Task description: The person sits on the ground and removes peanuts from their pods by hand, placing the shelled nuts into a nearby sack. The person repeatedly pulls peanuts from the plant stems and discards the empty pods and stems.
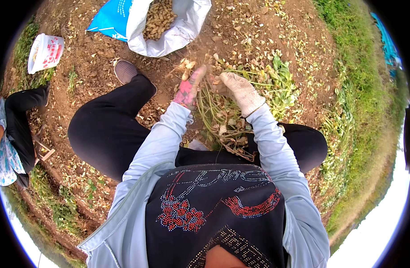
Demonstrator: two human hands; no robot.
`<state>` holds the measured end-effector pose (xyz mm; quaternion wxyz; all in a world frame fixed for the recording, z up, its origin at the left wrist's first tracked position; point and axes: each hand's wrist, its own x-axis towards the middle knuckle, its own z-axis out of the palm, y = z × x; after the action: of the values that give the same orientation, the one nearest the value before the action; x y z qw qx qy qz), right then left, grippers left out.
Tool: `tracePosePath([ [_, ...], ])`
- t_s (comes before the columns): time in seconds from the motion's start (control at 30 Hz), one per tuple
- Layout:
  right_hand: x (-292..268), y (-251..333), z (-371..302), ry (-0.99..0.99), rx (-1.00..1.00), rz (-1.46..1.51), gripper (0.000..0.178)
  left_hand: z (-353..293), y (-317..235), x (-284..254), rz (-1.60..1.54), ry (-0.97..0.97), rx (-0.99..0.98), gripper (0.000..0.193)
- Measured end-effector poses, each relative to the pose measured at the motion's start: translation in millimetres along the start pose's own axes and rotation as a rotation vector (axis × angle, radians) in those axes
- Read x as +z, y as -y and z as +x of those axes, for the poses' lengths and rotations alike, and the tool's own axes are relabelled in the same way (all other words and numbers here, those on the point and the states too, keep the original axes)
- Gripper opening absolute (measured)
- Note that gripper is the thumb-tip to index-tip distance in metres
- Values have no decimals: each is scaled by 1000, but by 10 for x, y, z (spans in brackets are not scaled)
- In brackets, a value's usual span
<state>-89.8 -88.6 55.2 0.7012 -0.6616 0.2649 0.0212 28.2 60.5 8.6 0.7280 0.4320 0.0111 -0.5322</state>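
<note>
My left hand point(190, 91), in a pink patterned glove, is raised before my lap, its fingertips blurred. A small cluster of peanuts point(186, 68) shows at its fingers, seemingly held there. Close beside it, my right hand point(244, 91) in a cream knitted glove is closed at the top of a bunch of peanut plants point(223, 118). Their stems and dry leaves hang down between my legs and over my right thigh. What lies inside the right fingers is partly hidden.
Ahead stands an open white sack point(187, 33) with peanuts point(158, 20) inside, beside a blue bag part point(111, 20). A white bucket point(46, 52) with red print is at far left. Another person's leg point(24, 109) shows at left. Leafy plants point(281, 87) lie right; grass point(361, 120) borders the soil.
</note>
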Motion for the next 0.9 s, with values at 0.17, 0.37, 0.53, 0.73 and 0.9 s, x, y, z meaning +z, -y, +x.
tracePosePath([
  [0.17,-82,127,140,-229,14,28,55,-57,-88,13,-18,32,-60,64],
  [0.37,65,406,183,65,28,-231,66,-83,-89,64,32,86,28,51],
  [0.53,41,315,30,140,160,-256,70,-50,-86,37,265,38,157,49],
  [0.73,-38,-61,-154,217,286,-127,74,79,116,-54,251,-36,238,45],
  [0.9,324,122,-119,299,100,-467,95,100,58,-49,327,-81,215,45],
])
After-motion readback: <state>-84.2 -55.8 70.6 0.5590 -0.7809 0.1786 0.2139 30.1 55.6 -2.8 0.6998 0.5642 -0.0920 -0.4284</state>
